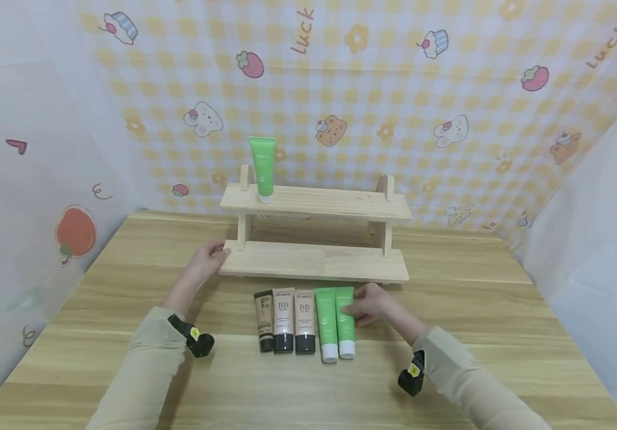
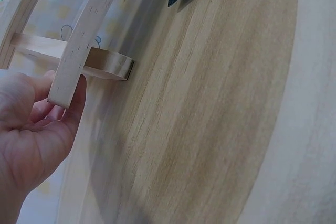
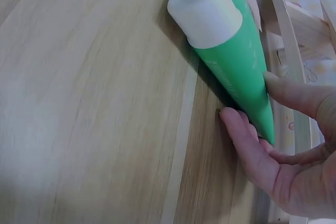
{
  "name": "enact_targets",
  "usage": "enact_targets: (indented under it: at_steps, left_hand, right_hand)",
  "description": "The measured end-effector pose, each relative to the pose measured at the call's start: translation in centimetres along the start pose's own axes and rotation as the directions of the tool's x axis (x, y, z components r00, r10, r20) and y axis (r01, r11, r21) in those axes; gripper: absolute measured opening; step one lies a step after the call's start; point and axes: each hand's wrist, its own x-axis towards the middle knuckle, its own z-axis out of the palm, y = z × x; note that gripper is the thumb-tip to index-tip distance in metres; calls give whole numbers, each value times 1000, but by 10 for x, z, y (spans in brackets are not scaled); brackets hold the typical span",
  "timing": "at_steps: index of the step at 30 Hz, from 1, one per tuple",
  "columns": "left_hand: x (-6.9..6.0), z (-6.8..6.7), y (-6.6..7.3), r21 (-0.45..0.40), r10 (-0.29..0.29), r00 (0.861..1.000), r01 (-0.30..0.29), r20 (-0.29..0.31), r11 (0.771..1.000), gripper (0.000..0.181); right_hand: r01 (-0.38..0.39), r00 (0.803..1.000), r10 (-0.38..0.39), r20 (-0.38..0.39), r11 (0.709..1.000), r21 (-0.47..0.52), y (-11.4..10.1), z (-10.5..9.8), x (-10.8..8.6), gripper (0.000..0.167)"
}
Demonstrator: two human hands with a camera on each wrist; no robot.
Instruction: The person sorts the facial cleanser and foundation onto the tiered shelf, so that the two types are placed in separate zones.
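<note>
My left hand grips the left end of the lower board of a two-tier wooden shelf; the left wrist view shows thumb and fingers around the board end. With thumb and fingers, my right hand pinches the rightmost green tube, which lies on the table; the right wrist view shows its white cap pointing away from the hand. Beside it lies another green tube, then two beige BB tubes and a smaller brown tube. One green tube stands upright on the upper board.
The wooden table extends on both sides of the shelf. Behind it hangs a yellow checked cloth with printed figures, and white cloth hangs at the left. The tubes lie in a row in front of the shelf.
</note>
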Motion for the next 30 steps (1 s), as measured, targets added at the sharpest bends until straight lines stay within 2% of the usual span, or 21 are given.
enact_targets:
  at_steps: [4, 13, 20, 30]
  left_hand:
    - [0, -2, 0, -7, 5, 1000, -5, 8, 1000, 56]
    - [1, -1, -1, -30, 1, 1000, -2, -5, 1000, 55]
    - [2, 3, -4, -44, -2, 1000, 1, -10, 999, 55]
    - [3, 1, -4, -43, -1, 1000, 0, -11, 999, 55]
  right_hand:
    - [-15, 1000, 14, -23, 999, -43, -5, 6, 0, 48]
    - [-42, 999, 41, -19, 999, -22, -10, 10, -2, 42]
    - [-20, 1000, 19, -24, 999, -42, -7, 9, -3, 33]
    - [7, 1000, -7, 9, 1000, 17, -3, 1, -4, 37]
